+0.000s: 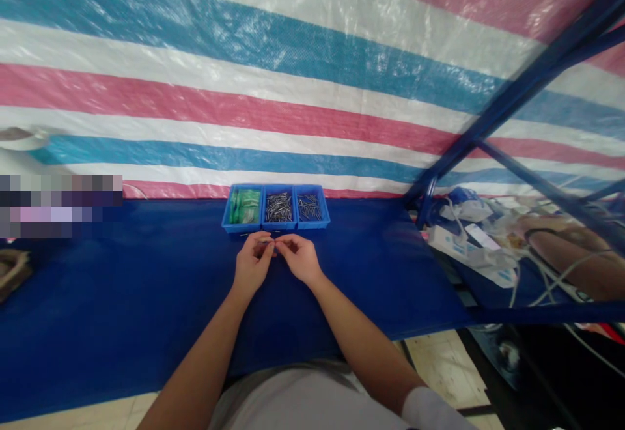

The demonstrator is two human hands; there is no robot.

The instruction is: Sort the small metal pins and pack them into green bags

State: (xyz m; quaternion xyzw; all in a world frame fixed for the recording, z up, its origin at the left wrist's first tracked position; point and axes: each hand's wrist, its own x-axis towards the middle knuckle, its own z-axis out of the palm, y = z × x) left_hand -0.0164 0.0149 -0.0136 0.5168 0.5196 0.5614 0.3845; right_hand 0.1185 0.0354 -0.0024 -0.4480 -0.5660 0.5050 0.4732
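Observation:
My left hand and my right hand meet above the blue table, just in front of three joined blue bins. Fingertips of both are pinched together around something too small to make out. Thin dark bits show by the left fingers and along the bins' front edge. Inside the left bin are green and clear plastic-looking pieces. Many small slender metal pieces fill the middle bin, and the right bin has similar metal pieces.
A striped plastic sheet hangs behind the table. At right stand a blue metal frame, a white power strip with cables, and another person's arm. A brown box-like object sits at the left edge.

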